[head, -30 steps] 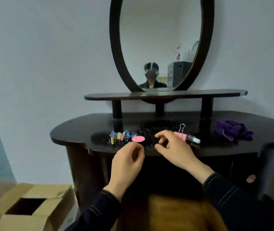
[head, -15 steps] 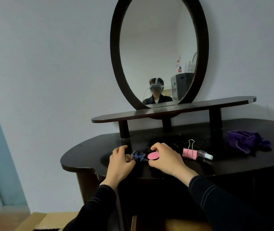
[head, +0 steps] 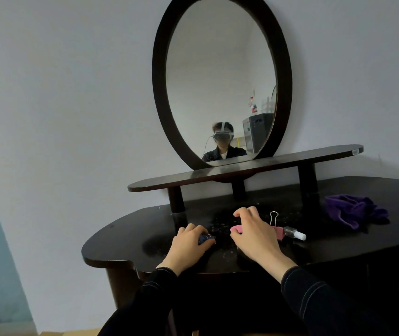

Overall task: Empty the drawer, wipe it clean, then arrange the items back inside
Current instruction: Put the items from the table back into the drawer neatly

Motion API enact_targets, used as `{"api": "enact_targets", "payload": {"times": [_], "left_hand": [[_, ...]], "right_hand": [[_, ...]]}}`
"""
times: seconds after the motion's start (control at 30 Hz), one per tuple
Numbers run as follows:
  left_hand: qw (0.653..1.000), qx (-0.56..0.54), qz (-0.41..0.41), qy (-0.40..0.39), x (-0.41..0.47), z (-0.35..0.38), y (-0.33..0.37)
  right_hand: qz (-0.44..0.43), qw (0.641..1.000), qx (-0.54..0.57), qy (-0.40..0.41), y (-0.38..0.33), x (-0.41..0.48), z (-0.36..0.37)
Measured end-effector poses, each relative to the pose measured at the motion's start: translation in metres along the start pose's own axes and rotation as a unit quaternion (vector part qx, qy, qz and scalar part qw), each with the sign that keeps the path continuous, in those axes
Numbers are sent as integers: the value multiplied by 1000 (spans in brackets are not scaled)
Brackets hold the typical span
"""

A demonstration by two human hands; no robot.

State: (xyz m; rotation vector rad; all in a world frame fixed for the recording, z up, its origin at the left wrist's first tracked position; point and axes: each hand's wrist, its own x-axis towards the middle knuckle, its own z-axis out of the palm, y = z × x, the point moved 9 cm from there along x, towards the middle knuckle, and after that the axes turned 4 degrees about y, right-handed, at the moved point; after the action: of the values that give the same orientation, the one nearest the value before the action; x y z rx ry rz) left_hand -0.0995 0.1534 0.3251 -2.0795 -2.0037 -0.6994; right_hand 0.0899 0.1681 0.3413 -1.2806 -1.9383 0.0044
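Blue binder clips (head: 205,238) lie on the tabletop (head: 125,241), gripped in our curled left hand (head: 188,246); our right hand (head: 254,235) curls over the pink disc (head: 236,229). We judge this as gathering items for return; next, carry both to the drawer, unseen below.

Dark dressing table (head: 125,243) carries a purple cloth (head: 353,210), pink binder clip (head: 279,232) and bottle (head: 293,232).
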Motion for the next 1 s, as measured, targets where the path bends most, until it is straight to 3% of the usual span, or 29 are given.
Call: {"api": "enact_targets", "payload": {"times": [0.37, 0.5, 0.6, 0.67, 0.77, 0.9, 1.0], "left_hand": [[996, -29, 46, 74, 1, -16, 17], [989, -110, -7, 96, 3, -22, 4], [961, -235, -80, 119, 4, -27, -16], [913, -358, -153, 123, 2, -24, -34], [800, -519, -258, 155, -6, -15, -62], [647, -669, -311, 190, -13, -11, -80], [523, -765, -328, 184, -17, -7, -82]], "right_hand": [[-73, 997, 32, 9, -19, -3, 0], [-99, 992, 72, -3, -29, -3, 3], [-117, 991, 67, -15, -34, -3, 9], [-122, 991, 59, -24, -37, -2, 14], [-130, 990, 47, -41, -48, -1, 23], [-152, 987, -25, -54, -70, -1, 41], [-172, 980, -101, -17, -86, 4, 49]]}}
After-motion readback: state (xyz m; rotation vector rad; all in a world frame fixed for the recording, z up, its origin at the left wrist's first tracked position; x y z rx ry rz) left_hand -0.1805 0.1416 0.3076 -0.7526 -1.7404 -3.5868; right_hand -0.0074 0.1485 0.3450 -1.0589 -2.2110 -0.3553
